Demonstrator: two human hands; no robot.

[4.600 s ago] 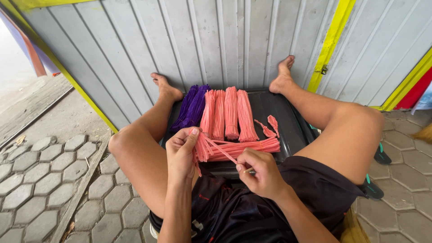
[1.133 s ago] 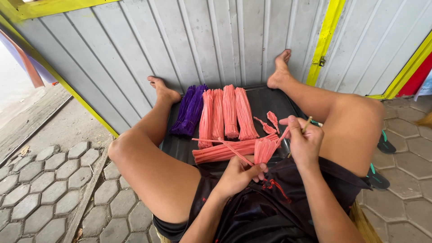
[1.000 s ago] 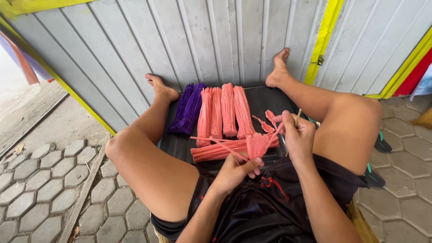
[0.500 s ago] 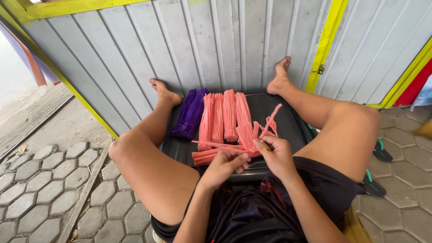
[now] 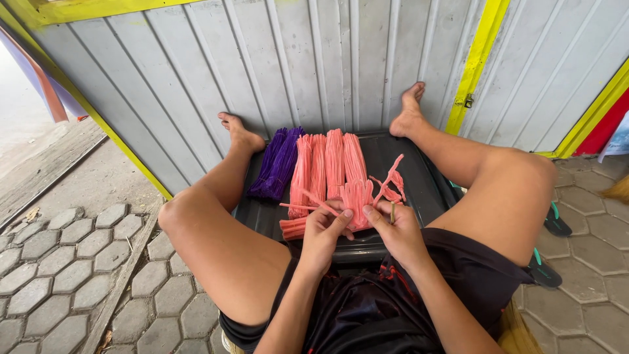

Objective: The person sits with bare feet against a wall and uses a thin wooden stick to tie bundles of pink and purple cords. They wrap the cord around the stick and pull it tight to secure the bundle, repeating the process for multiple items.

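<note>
I sit on the ground with legs spread around a black tray (image 5: 419, 174). On it lie a purple bundle of fuzzy sticks (image 5: 278, 164) and several pink bundles (image 5: 327, 164). My left hand (image 5: 325, 233) and my right hand (image 5: 395, 231) meet at the tray's near edge, both pinching a small folded pink bundle (image 5: 357, 196) held upright. A thin stick (image 5: 393, 213) pokes up between my right fingers. Loose pink pieces (image 5: 388, 187) lie just beyond my hands.
A grey corrugated metal wall (image 5: 314, 59) with yellow trim (image 5: 475, 59) stands right behind the tray, my feet against it. Hexagonal paving (image 5: 65, 269) covers the ground on both sides. Green-strapped sandals (image 5: 550, 226) lie by my right thigh.
My right hand, which was out to the right holding the pink bundle, has come back to the tray's near edge. Both hands now grip the bundle together.
</note>
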